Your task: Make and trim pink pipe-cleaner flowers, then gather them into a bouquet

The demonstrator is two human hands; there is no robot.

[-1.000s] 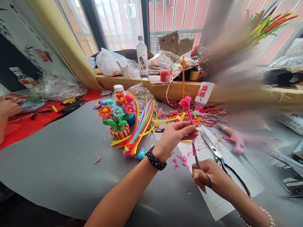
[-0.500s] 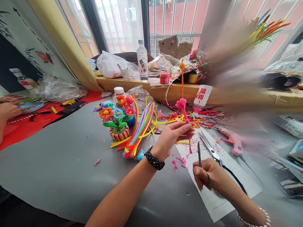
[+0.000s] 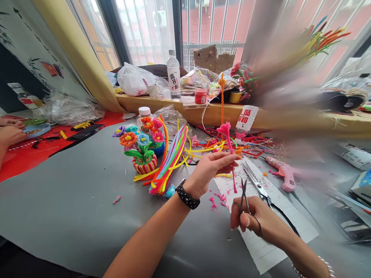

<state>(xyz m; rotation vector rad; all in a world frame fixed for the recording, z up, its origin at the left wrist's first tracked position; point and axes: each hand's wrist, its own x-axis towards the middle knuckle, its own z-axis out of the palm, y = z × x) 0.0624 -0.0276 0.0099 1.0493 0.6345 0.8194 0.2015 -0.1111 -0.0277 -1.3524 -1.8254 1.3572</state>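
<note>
A pink flower (image 3: pixel 225 129) is held up above a grey bench (image 3: pixel 72 208), its stem pinched between thumb and fingers in the grip of the left hand (image 3: pixel 213 166). Small scissors (image 3: pixel 244 195) are held by their loops in the grip of the right hand (image 3: pixel 256 214), the blades slightly parted just beside the stem's lower end. A sheet of paper (image 3: pixel 261 251) is spread below, with large scissors (image 3: pixel 261 190) laid across it and pink scraps (image 3: pixel 213 204) strewn at its left edge. A pink glue gun (image 3: pixel 286 175) is set down to the right. Left of centre, a striped pot (image 3: pixel 145 166) of fuzzy flowers is flanked by a bundle of bright pipe cleaners (image 3: pixel 171 160). At far left, a blue dish (image 3: pixel 39 135) on a red surface (image 3: pixel 17 164) is attended by another person's hands (image 3: pixel 11 135). The room is lit by barred windows (image 3: pixel 145 31), framed by a yellow curtain (image 3: pixel 92 65); the cloth-covered sill (image 3: pixel 171 108) is crowded with a water bottle (image 3: pixel 174 79), a white bag (image 3: pixel 133 79) and a red jar (image 3: pixel 200 96). The upper right is blurred.
</note>
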